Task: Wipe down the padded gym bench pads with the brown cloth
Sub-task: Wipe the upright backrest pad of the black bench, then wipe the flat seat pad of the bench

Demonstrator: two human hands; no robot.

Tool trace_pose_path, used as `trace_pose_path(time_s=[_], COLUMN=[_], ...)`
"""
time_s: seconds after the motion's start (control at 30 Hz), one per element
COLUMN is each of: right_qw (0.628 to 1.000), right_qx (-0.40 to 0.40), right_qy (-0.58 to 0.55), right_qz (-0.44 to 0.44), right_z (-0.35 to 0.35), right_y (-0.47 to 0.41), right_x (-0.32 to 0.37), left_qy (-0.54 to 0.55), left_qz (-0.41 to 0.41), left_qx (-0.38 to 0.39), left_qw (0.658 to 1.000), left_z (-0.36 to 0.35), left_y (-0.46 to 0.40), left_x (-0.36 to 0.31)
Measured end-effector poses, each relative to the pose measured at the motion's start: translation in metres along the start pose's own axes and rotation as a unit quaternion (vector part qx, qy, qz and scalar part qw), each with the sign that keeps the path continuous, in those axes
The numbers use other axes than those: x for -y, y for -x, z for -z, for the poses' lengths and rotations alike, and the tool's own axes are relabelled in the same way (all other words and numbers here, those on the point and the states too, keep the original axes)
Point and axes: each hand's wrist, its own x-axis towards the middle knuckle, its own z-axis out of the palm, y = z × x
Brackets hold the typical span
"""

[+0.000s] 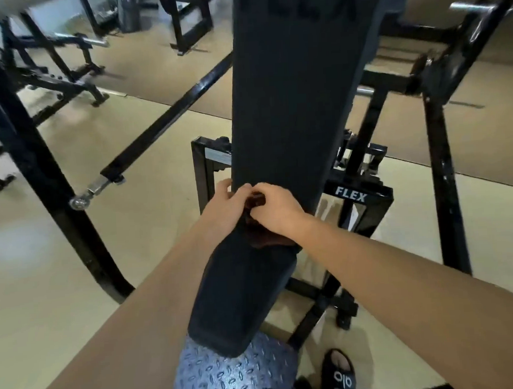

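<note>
A dark padded back pad (291, 97) rises steeply in the centre, and a shorter seat pad (239, 293) slopes down toward me. The brown cloth (262, 235) is bunched at the gap where the two pads meet. My left hand (224, 206) and my right hand (275, 209) meet at the lower end of the back pad, and both pinch the upper part of the cloth between their fingers. Most of the cloth is hidden under my right hand.
A black steel frame (359, 195) marked FLEX stands behind the pads. A diamond-plate footplate (229, 374) lies below the seat. My sandalled foot (339, 374) is at the lower right. Black machine posts (40, 176) and bars stand on the left and right on a beige floor.
</note>
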Motion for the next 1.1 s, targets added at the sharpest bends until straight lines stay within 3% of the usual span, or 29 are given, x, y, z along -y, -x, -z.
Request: trace_pose_path(time_s=[0.1,0.27,0.4,0.57,0.67,0.83,0.97,1.1], right_qw=[0.972,0.850,0.818,0.808,0.770,0.681,0.622,0.601], right_qx=[-0.048,-0.067,-0.081,-0.155,-0.200,-0.280,-0.330,-0.353], right_qy=[-0.203,-0.467,-0.508,-0.520,-0.556,-0.627,-0.660,-0.679], right_qz=[-0.106,-0.234,-0.256,-0.231,-0.239,-0.254,-0.261,-0.233], right_z=[0.055,0.121,0.163,0.218,0.243,0.283,0.304,0.326], right_y=[0.056,0.147,0.223,0.321,0.381,0.497,0.580,0.677], right_x=[0.033,0.065,0.058,0.030,0.001,-0.082,-0.146,-0.217], left_qy=[0.104,0.173,0.094,0.000,-0.027,-0.114,-0.159,-0.196], left_qz=[0.116,0.113,0.086,0.026,-0.004,-0.043,-0.084,-0.119], left_qx=[0.064,0.154,0.224,0.310,0.365,0.471,0.491,0.520], left_qw=[0.986,0.966,0.966,0.950,0.930,0.874,0.853,0.823], left_z=[0.006,-0.002,-0.013,-0.053,-0.094,-0.203,-0.295,-0.402], left_y=[0.054,0.145,0.212,0.273,0.312,0.403,0.460,0.530], left_x=[-0.069,-0.146,-0.192,-0.235,-0.258,-0.295,-0.308,-0.314])
